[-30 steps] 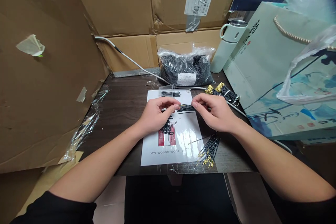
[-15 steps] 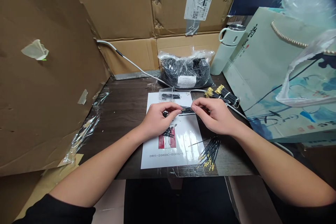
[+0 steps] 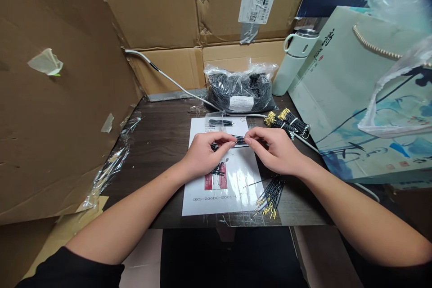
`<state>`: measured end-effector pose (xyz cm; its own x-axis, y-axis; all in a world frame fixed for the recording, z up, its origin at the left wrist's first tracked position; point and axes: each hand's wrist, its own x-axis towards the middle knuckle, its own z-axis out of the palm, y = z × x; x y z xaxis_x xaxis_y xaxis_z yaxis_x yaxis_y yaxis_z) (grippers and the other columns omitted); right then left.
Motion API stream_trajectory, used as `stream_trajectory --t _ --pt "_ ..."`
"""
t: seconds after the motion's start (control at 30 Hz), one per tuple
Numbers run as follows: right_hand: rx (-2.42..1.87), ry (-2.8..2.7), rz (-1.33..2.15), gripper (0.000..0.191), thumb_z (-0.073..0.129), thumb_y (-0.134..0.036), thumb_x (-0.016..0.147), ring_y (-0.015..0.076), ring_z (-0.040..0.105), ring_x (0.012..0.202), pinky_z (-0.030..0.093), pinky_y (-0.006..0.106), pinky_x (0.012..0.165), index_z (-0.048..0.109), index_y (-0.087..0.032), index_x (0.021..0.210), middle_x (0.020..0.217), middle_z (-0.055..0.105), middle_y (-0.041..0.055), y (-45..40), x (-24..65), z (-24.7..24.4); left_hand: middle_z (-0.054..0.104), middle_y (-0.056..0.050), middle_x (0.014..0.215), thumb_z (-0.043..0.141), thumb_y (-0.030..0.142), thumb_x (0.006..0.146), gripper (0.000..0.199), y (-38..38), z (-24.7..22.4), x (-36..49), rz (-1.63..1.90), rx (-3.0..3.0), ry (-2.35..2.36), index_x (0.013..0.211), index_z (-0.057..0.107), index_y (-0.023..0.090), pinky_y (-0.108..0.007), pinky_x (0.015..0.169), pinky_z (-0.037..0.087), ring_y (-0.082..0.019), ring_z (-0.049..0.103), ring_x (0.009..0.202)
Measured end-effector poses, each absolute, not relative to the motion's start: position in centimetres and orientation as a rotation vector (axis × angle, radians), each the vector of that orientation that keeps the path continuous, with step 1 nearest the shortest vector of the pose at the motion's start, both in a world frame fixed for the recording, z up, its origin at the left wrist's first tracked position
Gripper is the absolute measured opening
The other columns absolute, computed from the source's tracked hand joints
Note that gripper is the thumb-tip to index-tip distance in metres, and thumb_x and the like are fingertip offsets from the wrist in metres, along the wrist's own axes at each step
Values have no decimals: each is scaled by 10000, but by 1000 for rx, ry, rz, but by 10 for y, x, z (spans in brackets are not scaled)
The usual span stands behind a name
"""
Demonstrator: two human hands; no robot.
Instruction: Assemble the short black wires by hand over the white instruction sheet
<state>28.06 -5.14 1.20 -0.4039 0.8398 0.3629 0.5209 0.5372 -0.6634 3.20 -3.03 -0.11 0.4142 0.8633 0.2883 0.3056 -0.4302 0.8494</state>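
Over the white printed sheet (image 3: 222, 204), my left hand (image 3: 209, 150) and my right hand (image 3: 273, 148) face each other in a close pinch, fingertips a small gap apart. A thin black wire seems to run from between my right fingertips; what my left finger and thumb pinch is too small to make out. Several slim black pieces (image 3: 239, 140) lie behind the gap. Short black tubes (image 3: 218, 169) rest on the sheet under my left hand, partly hidden. Below my right hand spreads a loose pile of black wires (image 3: 272, 193) with gold-coloured ends.
Tied bundles of black wires (image 3: 280, 121) lie at the right beside a white cable (image 3: 178, 87). Behind stand a clear bag of black pieces (image 3: 240, 87) and a pale bottle (image 3: 293, 63). Cardboard (image 3: 60, 112) walls the left; a paper bag (image 3: 364, 99) borders the right.
The gap between my fingertips has narrowed slightly, and the pinches hold. The whole view has shifted a little; the things on the table stay where they were.
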Motion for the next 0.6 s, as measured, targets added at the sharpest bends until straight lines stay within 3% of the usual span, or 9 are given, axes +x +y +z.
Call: stream_trajectory --t 0.6 --pt "-1102 -2057 628 224 574 -332 1122 171 602 705 442 331 687 699 -209 982 807 704 13 -51 281 11 856 -63 954 812 320 952 149 -30 -3 32 1006 1937 1025 1034 871 211 -349 789 604 -204 753 820"
